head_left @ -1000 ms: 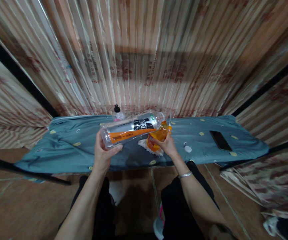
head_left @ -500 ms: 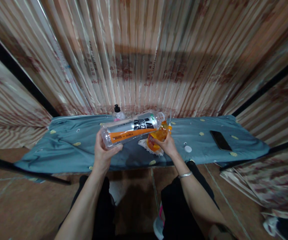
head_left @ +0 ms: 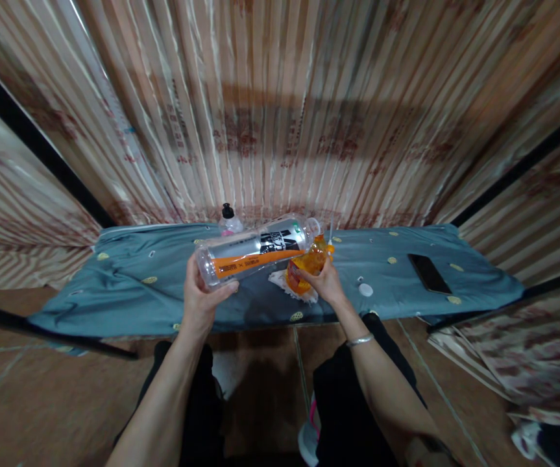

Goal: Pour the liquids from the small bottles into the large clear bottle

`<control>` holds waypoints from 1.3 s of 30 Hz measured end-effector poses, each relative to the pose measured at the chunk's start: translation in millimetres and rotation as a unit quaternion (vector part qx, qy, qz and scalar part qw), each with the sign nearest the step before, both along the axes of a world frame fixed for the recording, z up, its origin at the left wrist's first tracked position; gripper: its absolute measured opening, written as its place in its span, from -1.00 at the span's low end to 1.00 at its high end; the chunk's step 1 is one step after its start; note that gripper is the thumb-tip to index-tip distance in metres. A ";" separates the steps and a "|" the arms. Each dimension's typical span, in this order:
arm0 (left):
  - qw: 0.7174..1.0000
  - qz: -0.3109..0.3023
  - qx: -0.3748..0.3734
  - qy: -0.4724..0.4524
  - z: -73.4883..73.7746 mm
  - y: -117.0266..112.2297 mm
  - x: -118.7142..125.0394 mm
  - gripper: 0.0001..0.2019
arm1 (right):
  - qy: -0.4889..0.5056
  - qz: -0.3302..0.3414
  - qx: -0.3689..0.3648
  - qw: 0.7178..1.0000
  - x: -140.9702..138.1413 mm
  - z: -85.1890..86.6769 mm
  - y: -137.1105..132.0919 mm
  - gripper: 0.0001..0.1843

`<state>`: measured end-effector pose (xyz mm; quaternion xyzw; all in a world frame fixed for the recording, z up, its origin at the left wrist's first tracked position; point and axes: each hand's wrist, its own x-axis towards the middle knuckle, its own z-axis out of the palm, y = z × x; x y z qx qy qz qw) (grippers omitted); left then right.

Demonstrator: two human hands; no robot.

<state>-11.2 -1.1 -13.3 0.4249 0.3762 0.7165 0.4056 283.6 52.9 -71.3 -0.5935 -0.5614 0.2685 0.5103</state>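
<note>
My left hand is closed round the base of a large clear plastic bottle with a silver and orange label. That bottle lies tilted in the air, its uncapped mouth pointing right, right above the neck of a smaller bottle of orange liquid. Fingers of my right hand wrap the smaller bottle, which leans up and to the right. Whether the two mouths touch I cannot tell. Beneath the smaller bottle is a crumpled white tissue.
A squeeze bottle with a black top stands behind the large bottle. To the right lie a white cap and a black phone. A blue-green cloth covers the table, with striped curtains around and black poles at the sides.
</note>
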 end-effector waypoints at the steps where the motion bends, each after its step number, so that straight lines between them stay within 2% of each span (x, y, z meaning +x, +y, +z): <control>1: 1.000 0.002 -0.002 -0.002 0.1 0.0 0.2 -0.01 | 0.001 0.002 0.002 1.000 -0.1 0.4 -0.2 -0.14; 19: 1.000 0.002 -0.001 0.012 0.1 -0.6 0.1 -0.01 | 0.007 -0.002 -0.002 1.000 -1.0 1.1 0.2 -0.08; 39: 1.000 0.011 0.002 0.006 1.2 -0.6 0.5 0.00 | 0.005 0.012 -0.004 1.000 -1.0 5.0 -2.7 -0.13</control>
